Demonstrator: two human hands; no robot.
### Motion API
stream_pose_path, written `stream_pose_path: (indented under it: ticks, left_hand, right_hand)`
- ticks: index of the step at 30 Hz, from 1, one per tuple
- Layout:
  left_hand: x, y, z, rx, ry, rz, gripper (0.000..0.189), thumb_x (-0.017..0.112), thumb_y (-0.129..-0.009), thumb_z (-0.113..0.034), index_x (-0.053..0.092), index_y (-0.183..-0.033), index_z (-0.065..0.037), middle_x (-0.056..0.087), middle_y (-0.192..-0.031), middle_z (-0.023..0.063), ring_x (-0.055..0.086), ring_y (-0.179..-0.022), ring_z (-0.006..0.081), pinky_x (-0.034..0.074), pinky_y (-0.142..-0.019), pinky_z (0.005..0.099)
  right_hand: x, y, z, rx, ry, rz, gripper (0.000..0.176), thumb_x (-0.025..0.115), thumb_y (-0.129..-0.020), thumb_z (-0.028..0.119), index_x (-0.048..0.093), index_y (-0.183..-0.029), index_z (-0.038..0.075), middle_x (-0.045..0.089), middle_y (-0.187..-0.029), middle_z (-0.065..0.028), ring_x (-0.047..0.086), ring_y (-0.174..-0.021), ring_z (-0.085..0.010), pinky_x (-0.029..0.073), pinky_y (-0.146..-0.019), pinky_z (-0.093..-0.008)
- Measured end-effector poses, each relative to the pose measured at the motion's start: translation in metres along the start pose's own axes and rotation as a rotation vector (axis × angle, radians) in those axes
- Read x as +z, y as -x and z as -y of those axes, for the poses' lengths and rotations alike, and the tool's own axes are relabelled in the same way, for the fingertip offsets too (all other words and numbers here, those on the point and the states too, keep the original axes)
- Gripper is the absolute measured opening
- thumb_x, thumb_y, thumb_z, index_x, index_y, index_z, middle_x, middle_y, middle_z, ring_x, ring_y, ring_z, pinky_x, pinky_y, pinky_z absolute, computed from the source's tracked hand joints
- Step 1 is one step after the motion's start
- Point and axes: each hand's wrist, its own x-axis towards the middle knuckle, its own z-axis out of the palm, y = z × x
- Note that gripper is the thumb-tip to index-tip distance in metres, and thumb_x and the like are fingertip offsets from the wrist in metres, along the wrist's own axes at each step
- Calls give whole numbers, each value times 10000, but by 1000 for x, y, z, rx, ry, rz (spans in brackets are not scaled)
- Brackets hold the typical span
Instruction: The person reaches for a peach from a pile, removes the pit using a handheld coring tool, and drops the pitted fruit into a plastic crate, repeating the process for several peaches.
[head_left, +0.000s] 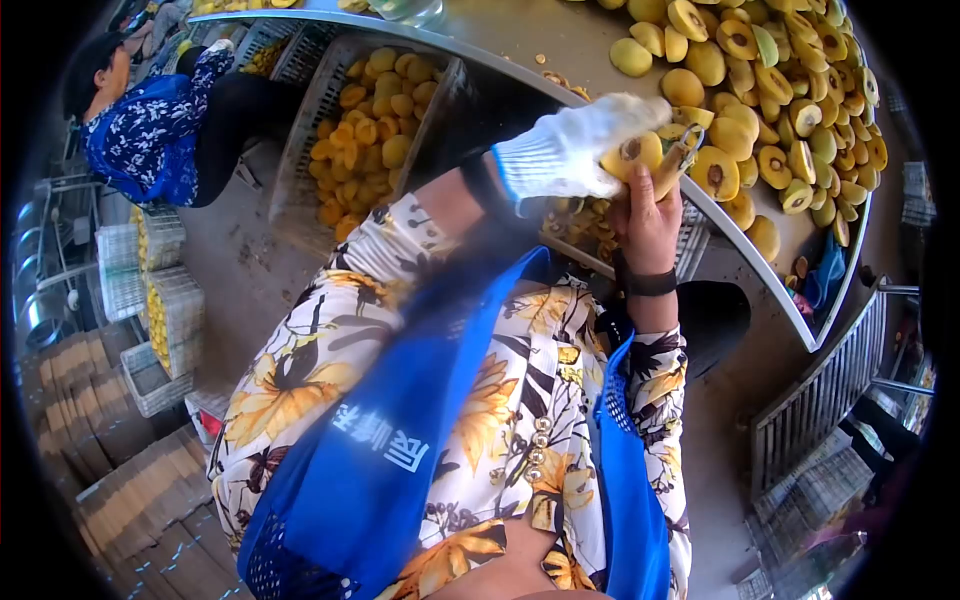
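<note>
My left hand (570, 150), in a white knitted glove, holds a halved yellow peach (632, 152), its cut face showing a brown centre. The glove's fingers are blurred and curl over the far side of the fruit. My bare right hand (648, 215) is closed around a small hand tool (676, 165) with a tan handle and a looped metal end. The right thumb presses up close to the peach. Both hands meet above the table's near rim. Beyond them lies a large heap of halved yellow peaches (740, 130), many with dark centres facing up.
A metal-edged table (770, 270) curves around in front. Below it at left stands a crate (290, 180) of yellow fruit pieces. A person in a blue patterned top (150, 140) sits at upper left. Stacked crates (175, 310) and a slatted rack (815, 400) stand at the sides.
</note>
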Motion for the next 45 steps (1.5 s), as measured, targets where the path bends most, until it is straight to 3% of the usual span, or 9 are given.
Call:
stream_pose_path:
  ticks: [5, 9, 11, 16, 28, 36, 39, 42, 45]
  left_hand:
    - [13, 25, -15, -336, 811, -260, 503, 571, -865, -205, 381, -1289, -13, 483, -1250, 117, 456, -1168, 202, 364, -979, 304]
    - [31, 17, -2, -808, 1605, -538, 329, 432, -938, -228, 447, -1179, -4, 539, -1130, 108, 531, -1025, 171, 425, -903, 296]
    - [28, 20, 13, -620, 979, -412, 325, 378, -952, -281, 434, -1141, -23, 564, -1057, 85, 567, -934, 161, 458, -831, 280]
    - [-1, 13, 9, -773, 1008, -262, 537, 249, -964, -429, 586, -986, -13, 612, -937, 79, 572, -868, 119, 462, -812, 247]
    - [-3, 12, 15, -618, 974, -87, 646, 298, -924, -521, 648, -824, 12, 633, -792, 81, 581, -732, 116, 468, -724, 223]
    - [7, 9, 43, -966, 1091, 449, 639, 344, -905, -539, 641, -814, 19, 629, -747, 97, 576, -645, 146, 480, -619, 249]
    - [7, 19, 40, -767, 1349, 23, 483, 385, -935, -415, 589, -982, 19, 619, -888, 110, 585, -748, 163, 488, -689, 262]
    - [22, 33, 10, -360, 905, -389, 299, 522, -848, -62, 500, -1138, 9, 582, -1017, 94, 563, -926, 165, 455, -821, 255]
    - [24, 38, -4, -507, 828, -570, 265, 524, -849, -67, 539, -1102, 7, 605, -1006, 102, 566, -926, 138, 462, -803, 256]
  right_hand:
    - [24, 2, -4, 169, -415, -45, 185, 507, -908, 248, 508, -912, 62, 522, -616, -33, 367, -381, -73, 303, -359, -223]
    - [40, 16, 11, 216, -161, -14, 225, 519, -899, 263, 534, -842, 46, 552, -607, -31, 422, -409, -68, 328, -369, -225]
    - [34, 20, 3, 92, 394, -12, 230, 549, -873, 251, 537, -855, 22, 581, -618, -75, 502, -441, -146, 382, -402, -269]
    - [28, 32, 21, -60, 849, 81, 205, 586, -816, 192, 528, -890, 10, 579, -702, -239, 569, -667, -430, 452, -555, -434]
    - [30, 47, 24, -100, 1011, 152, 159, 550, -807, 135, 465, -854, 8, 557, -665, -257, 549, -656, -441, 437, -566, -492]
    - [12, 48, 9, -44, 834, 402, 143, 511, -798, 89, 478, -888, -17, 576, -646, -191, 573, -565, -328, 447, -531, -415]
    - [19, 46, -1, 220, 566, 297, 99, 502, -820, 100, 479, -861, 14, 506, -582, -34, 469, -433, -106, 373, -394, -257]
    - [38, 49, 7, 323, 302, 246, 80, 501, -826, 103, 471, -850, 32, 466, -564, -17, 398, -377, -83, 317, -337, -221]
    - [52, 53, 10, 443, 90, 223, 74, 492, -831, 104, 461, -844, 38, 448, -559, -13, 368, -358, -82, 299, -321, -216]
